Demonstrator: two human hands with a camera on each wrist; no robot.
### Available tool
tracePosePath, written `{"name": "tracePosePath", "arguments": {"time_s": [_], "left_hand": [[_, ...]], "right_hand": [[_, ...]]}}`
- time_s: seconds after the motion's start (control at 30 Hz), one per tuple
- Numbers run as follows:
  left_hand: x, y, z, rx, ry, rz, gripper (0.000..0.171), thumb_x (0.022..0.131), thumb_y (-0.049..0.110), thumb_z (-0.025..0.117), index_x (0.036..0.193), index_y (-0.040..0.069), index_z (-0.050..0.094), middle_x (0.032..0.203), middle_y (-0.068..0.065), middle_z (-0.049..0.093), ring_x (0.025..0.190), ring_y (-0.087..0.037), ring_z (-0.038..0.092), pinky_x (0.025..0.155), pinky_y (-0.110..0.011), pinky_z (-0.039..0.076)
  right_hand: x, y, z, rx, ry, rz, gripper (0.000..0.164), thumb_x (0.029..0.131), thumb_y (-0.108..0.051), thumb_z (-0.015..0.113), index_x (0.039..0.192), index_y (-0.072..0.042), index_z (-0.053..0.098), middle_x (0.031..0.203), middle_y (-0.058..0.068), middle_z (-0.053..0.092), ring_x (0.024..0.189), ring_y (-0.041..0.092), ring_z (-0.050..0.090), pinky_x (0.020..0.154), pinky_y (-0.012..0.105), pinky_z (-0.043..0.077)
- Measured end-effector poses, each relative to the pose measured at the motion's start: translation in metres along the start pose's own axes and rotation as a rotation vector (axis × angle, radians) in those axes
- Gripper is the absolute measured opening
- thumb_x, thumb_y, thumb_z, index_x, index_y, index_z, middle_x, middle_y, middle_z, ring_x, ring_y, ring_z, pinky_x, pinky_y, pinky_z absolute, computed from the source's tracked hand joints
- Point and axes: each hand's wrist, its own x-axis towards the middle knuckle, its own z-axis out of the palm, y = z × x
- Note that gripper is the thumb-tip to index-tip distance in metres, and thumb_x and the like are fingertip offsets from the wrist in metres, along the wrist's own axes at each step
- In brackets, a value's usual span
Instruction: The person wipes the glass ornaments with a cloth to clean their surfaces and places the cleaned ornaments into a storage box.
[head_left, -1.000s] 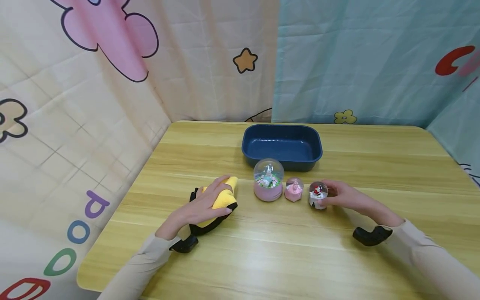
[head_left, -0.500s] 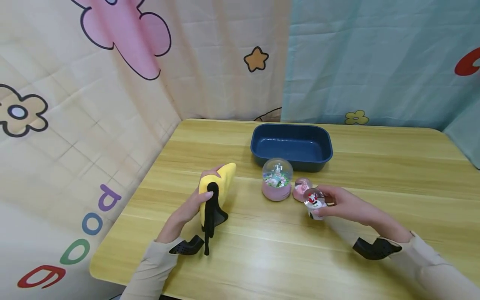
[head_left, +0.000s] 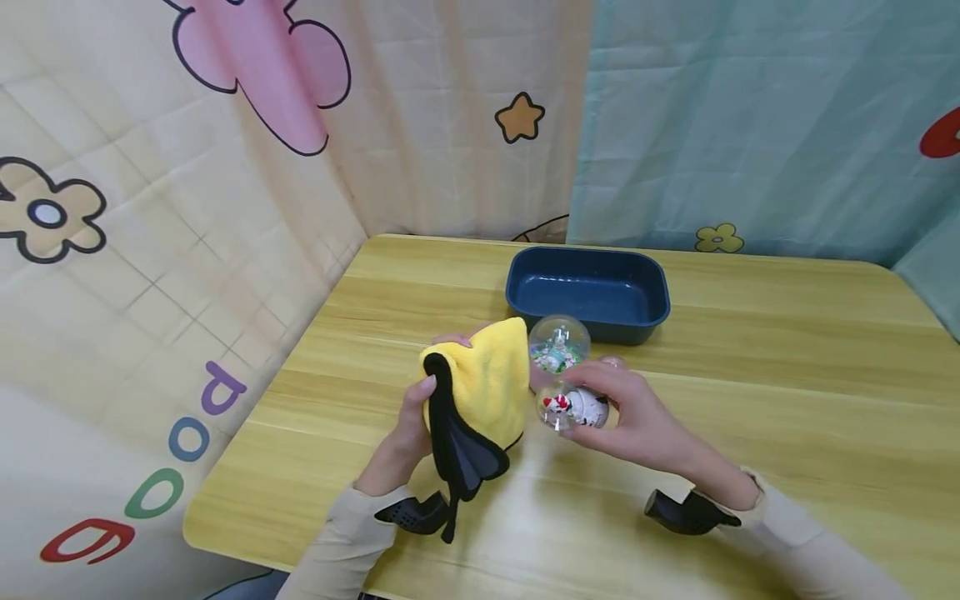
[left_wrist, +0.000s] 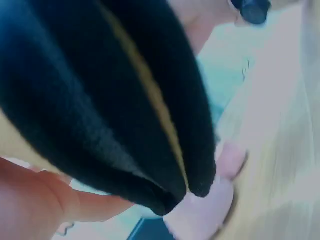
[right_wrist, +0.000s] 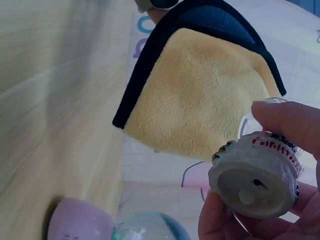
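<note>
My left hand point(head_left: 408, 429) holds up a folded yellow plush cloth point(head_left: 483, 383) with a black border and a dark grey underside. Its thumb presses on the black edge. My right hand point(head_left: 637, 417) grips a small snow globe point(head_left: 588, 408) with a red-and-white figure inside, tipped on its side above the table. The dome points toward the cloth, close to it. In the right wrist view the globe's round base point(right_wrist: 252, 190) faces the camera. Behind stand a larger pink-based snow globe point(head_left: 558, 343), partly covered, and a small pink snow globe point(head_left: 613, 362), mostly hidden by my right hand.
A dark blue rectangular basin point(head_left: 660, 321) stands at the back of the wooden table point(head_left: 787, 367), just behind the larger globe. Printed curtains point(head_left: 450, 167) hang around the table's back and left side. Black camera mounts point(head_left: 686, 512) sit on both wrists.
My left hand has lifted the cloth off the table and brought it right. My right hand has picked up the small figure globe, moved it left toward the cloth and tipped it over.
</note>
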Motion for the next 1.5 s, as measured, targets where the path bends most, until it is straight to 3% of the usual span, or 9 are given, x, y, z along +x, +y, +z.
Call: {"name": "tracePosePath", "arguments": {"time_s": [0.37,0.5,0.6,0.8,0.93,1.1,1.23,1.37,1.5], "left_hand": [[0.025,-0.013,0.026,0.030,0.105,0.078,0.043,0.086,0.052,0.052,0.114,0.024,0.036,0.109,0.012,0.041,0.094,0.000,0.045,0.082,-0.013,0.041],[0.033,-0.018,0.030,0.114,0.131,0.085,0.045,0.083,0.055,0.053,0.114,0.029,0.036,0.131,0.004,0.038,0.113,-0.007,0.042,0.092,-0.018,0.039],[0.039,-0.021,0.031,0.221,0.160,0.096,0.047,0.080,0.060,0.051,0.115,0.034,0.035,0.153,-0.009,0.017,0.133,-0.020,0.025,0.103,-0.026,0.031],[0.043,-0.025,0.026,0.236,0.242,0.131,0.044,0.080,0.059,0.051,0.115,0.035,0.036,0.152,-0.019,0.013,0.128,-0.021,0.028,0.099,-0.026,0.034],[0.045,-0.026,0.024,0.240,0.251,0.166,0.061,0.079,0.066,0.050,0.127,0.033,0.031,0.146,-0.009,0.023,0.121,-0.013,0.033,0.095,-0.022,0.036],[0.053,-0.023,0.029,0.244,0.182,0.266,0.087,0.079,0.077,0.037,0.145,0.025,0.016,0.149,-0.010,0.022,0.135,-0.014,0.029,0.110,-0.027,0.026],[0.064,-0.019,0.034,0.449,0.235,0.331,0.076,0.081,0.080,0.025,0.144,0.038,0.020,0.150,-0.017,0.015,0.137,-0.022,0.022,0.110,-0.041,0.025],[0.075,-0.013,0.037,0.610,0.308,0.303,0.061,0.081,0.080,0.025,0.135,0.051,0.028,0.138,-0.019,0.025,0.124,-0.019,0.032,0.096,-0.038,0.035],[0.082,-0.010,0.031,0.662,0.229,0.281,0.060,0.081,0.080,0.025,0.136,0.054,0.027,0.131,-0.022,0.033,0.115,-0.023,0.038,0.090,-0.032,0.038]], "right_hand": [[0.009,-0.023,0.008,-0.343,0.149,-0.068,0.051,0.061,-0.013,0.084,0.107,-0.009,0.063,0.094,0.003,0.059,0.083,0.012,0.051,0.060,0.017,0.047],[0.015,-0.027,0.010,-0.442,0.144,-0.009,0.054,0.062,-0.019,0.085,0.109,-0.008,0.060,0.095,0.004,0.062,0.080,0.013,0.056,0.065,0.024,0.047],[0.020,-0.030,0.011,-0.452,0.109,0.041,0.057,0.063,-0.021,0.086,0.110,-0.006,0.057,0.097,0.004,0.064,0.081,0.014,0.057,0.070,0.029,0.044],[0.023,-0.031,0.006,-0.227,0.022,0.076,0.053,0.067,-0.007,0.082,0.111,0.000,0.054,0.096,0.006,0.062,0.075,0.010,0.060,0.067,0.018,0.053],[0.025,-0.027,0.005,-0.126,0.085,0.079,0.055,0.065,-0.004,0.082,0.113,0.001,0.056,0.101,0.007,0.060,0.077,0.008,0.060,0.063,0.018,0.055],[0.027,-0.019,0.009,0.013,0.198,0.077,0.053,0.065,0.002,0.081,0.113,0.001,0.060,0.100,0.008,0.060,0.077,0.007,0.055,0.061,0.020,0.055],[0.031,-0.012,0.010,0.187,0.258,0.138,0.049,0.070,0.006,0.076,0.115,0.004,0.059,0.103,0.012,0.060,0.079,0.005,0.058,0.065,0.018,0.055],[0.038,-0.006,0.008,0.305,0.309,0.229,0.044,0.075,0.006,0.071,0.116,0.005,0.055,0.102,0.002,0.061,0.080,0.004,0.062,0.070,0.017,0.055],[0.045,-0.003,0.004,0.376,0.338,0.280,0.037,0.078,0.005,0.069,0.111,0.007,0.053,0.092,-0.008,0.062,0.072,0.006,0.065,0.065,0.020,0.056]]}}
